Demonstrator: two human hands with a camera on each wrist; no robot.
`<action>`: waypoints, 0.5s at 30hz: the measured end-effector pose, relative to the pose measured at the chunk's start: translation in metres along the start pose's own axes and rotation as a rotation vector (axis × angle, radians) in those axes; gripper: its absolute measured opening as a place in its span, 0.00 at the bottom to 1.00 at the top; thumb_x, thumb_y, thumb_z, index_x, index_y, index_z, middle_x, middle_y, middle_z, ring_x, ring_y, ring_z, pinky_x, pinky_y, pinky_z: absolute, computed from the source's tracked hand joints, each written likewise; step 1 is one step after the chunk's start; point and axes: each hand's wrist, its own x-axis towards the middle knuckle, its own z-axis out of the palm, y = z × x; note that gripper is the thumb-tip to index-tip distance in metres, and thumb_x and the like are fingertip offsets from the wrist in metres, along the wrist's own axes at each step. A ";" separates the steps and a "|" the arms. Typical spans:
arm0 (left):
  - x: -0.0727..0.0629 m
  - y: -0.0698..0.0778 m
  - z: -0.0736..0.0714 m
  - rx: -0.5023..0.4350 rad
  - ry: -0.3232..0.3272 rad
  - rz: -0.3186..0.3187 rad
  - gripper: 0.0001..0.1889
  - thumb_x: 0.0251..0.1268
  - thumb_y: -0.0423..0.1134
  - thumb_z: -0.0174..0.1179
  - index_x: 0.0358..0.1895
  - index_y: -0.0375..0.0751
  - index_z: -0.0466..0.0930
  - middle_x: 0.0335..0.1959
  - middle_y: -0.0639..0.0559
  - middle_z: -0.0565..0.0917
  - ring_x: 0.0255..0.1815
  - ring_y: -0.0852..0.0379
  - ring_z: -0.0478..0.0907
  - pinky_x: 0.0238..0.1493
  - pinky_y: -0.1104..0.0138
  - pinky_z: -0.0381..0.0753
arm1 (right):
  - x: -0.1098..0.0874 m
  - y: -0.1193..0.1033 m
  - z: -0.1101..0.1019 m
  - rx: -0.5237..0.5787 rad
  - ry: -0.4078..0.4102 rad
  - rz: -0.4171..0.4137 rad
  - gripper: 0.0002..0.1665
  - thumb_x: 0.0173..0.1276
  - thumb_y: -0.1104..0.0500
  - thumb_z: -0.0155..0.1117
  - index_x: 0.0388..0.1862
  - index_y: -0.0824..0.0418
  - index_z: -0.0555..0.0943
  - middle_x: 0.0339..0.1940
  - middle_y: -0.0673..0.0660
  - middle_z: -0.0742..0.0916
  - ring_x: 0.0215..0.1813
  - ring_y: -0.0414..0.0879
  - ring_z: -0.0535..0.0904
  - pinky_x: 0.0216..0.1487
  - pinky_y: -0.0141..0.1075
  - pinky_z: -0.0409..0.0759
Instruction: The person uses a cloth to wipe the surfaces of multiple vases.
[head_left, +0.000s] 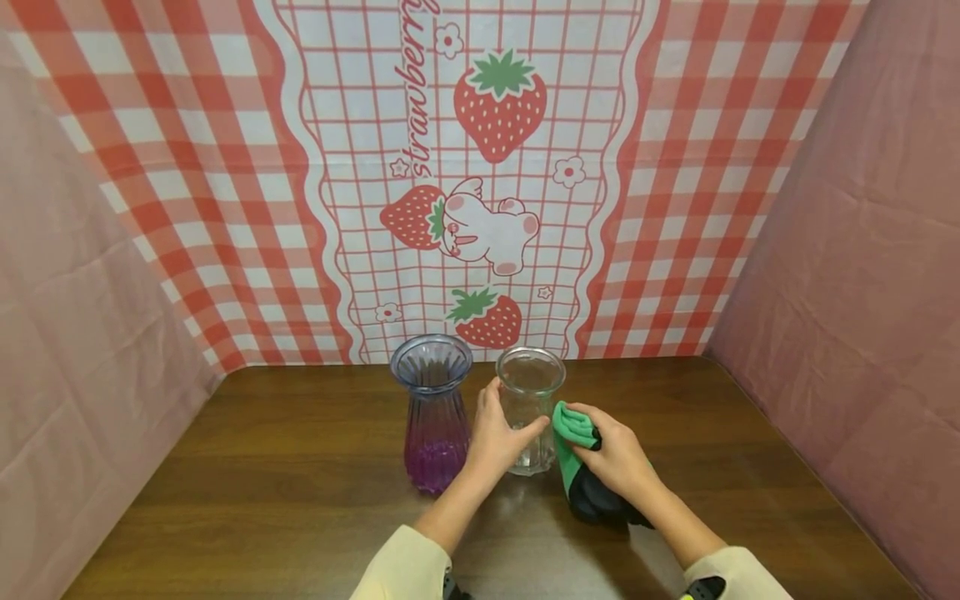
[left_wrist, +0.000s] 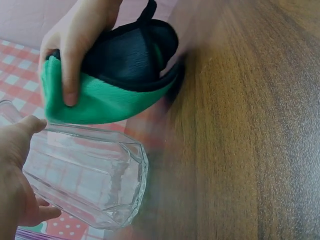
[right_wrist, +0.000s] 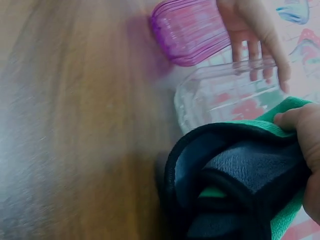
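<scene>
Clear vase [head_left: 531,398] partly behind left grip [head_left: 498,437]

In the right wrist view, the green-and-black cloth [right_wrist: 255,167], cut off below, hides part of the clear vase [right_wrist: 215,100].

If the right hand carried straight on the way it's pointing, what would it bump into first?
Probably the clear glass vase, met by the green cloth the right hand grips. The thumb of the left hand is close too; depth is unclear.
</scene>
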 end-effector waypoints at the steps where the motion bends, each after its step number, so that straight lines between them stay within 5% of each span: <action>1: 0.000 0.000 0.000 0.006 0.004 0.004 0.44 0.48 0.48 0.70 0.66 0.33 0.58 0.59 0.38 0.69 0.62 0.43 0.69 0.62 0.52 0.71 | 0.002 -0.001 -0.001 0.007 0.021 -0.006 0.32 0.50 0.67 0.73 0.57 0.61 0.76 0.50 0.63 0.84 0.47 0.56 0.82 0.44 0.50 0.81; 6: 0.001 0.000 -0.001 0.054 0.014 0.008 0.43 0.47 0.49 0.70 0.65 0.34 0.61 0.57 0.39 0.72 0.59 0.44 0.71 0.59 0.53 0.74 | 0.011 -0.005 -0.003 0.038 0.098 -0.027 0.33 0.49 0.68 0.73 0.57 0.62 0.75 0.50 0.63 0.84 0.47 0.56 0.82 0.44 0.50 0.81; 15: 0.001 0.001 -0.001 0.079 0.009 -0.001 0.42 0.47 0.50 0.70 0.64 0.35 0.62 0.56 0.40 0.73 0.58 0.45 0.72 0.57 0.53 0.75 | 0.011 -0.007 -0.003 0.049 0.065 -0.003 0.33 0.51 0.67 0.72 0.58 0.62 0.75 0.51 0.64 0.83 0.47 0.56 0.81 0.44 0.50 0.81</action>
